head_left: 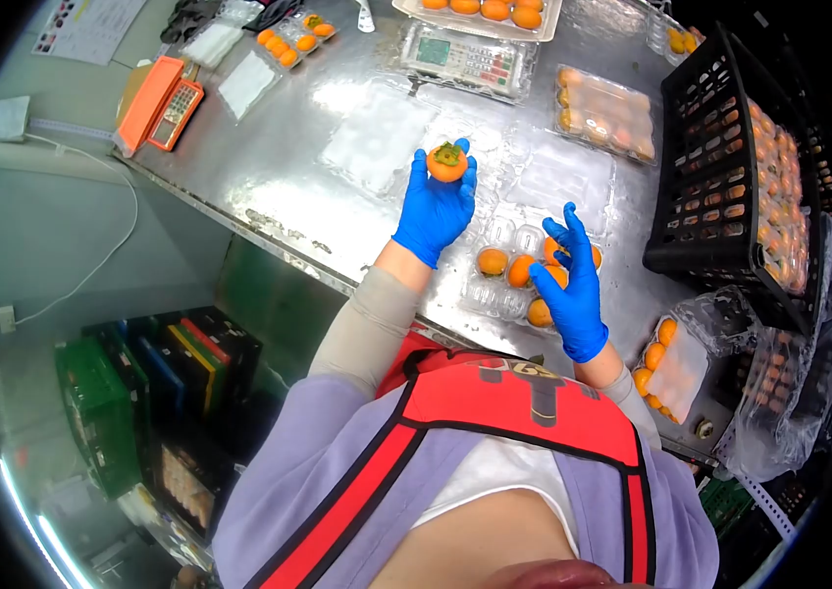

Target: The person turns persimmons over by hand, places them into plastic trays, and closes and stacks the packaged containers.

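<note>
An orange persimmon (446, 167) with a green calyx on top is held in the fingers of my left hand (437, 208), which wears a blue glove. My right hand (576, 290), also blue-gloved, is over a clear plastic tray (500, 234) with several persimmons (493, 261) in it. Its fingers are spread, and I make out nothing gripped between them. The hand hides part of the tray and some of the fruit.
A black crate (699, 196) of packed fruit stands at the right. Filled packs (604, 113) lie near it. A scale (465, 59) is at the back, an orange scale (163, 105) at the left edge. Another fruit pack (669, 371) lies at right front.
</note>
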Motion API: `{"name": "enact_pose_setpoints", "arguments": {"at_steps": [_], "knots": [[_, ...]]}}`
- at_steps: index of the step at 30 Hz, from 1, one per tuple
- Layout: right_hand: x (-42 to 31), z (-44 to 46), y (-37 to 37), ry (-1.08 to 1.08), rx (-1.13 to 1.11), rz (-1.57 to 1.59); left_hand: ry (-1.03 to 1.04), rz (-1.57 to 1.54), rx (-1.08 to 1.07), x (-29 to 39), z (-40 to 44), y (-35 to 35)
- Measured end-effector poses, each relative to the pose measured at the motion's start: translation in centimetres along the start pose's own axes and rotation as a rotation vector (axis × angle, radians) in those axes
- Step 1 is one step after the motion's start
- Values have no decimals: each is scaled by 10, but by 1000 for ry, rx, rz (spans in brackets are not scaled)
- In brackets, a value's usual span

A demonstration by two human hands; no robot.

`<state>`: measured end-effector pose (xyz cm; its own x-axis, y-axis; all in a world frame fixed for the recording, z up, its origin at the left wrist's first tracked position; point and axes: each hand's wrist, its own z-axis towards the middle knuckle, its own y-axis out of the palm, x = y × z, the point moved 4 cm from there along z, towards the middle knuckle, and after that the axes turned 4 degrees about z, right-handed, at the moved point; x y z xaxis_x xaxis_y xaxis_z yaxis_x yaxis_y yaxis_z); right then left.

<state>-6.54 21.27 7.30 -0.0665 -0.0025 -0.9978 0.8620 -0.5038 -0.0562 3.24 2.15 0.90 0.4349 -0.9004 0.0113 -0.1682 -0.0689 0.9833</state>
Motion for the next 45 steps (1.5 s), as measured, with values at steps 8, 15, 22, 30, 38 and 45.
{"name": "enact_pose_setpoints", "arguments": {"at_steps": [8, 15, 22, 30, 38, 45], "knots": [[9, 5, 4, 56, -76, 37, -50, -84, -95, 4, 6, -13], [13, 6, 2, 65, -94, 42, 278, 619, 2, -8, -15, 26], [9, 5, 6, 86, -109, 91, 554, 1247, -83, -20, -34, 76], [8, 1, 7, 108, -156, 45, 818, 1858, -96, -28, -43, 86], [7, 18, 27, 474, -77, 766, 843, 1963, -228, -46, -48, 89], [-4, 29, 24, 260, 0, 649, 793, 1965, -229, -45, -52, 92]]}}
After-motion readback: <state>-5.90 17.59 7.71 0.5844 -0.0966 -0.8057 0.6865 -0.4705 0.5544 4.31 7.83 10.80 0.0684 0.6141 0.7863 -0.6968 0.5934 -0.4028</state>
